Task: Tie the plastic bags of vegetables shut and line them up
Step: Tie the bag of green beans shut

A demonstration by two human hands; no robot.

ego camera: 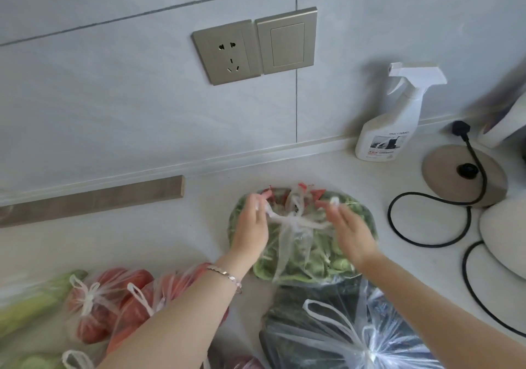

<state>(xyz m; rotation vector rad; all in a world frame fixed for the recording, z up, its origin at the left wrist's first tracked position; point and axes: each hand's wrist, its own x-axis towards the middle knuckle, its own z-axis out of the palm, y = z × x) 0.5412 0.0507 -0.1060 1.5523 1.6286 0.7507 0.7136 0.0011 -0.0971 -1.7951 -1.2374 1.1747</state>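
While the greens bag (301, 260) lies below, left hand (252, 227) and right hand (351, 233) fingers (326, 206) each pinch a handle (271, 213).

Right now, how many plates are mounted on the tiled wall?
2: a power socket on the left and a rocker switch directly to its right. None looks hidden.

This is a home kitchen. A pale counter (170, 240) runs along a wall of large grey tiles (113, 98), which has a brushed-metal socket (226, 54) and switch (287, 44) set into it. A spray bottle (390, 129) of cleaner stands at the back edge, near a round kettle base (444, 175) (its black cord (398, 215) loops over the worktop). A bag of greens (299, 254) and a bag of tomatoes (94, 303) lie on the counter.
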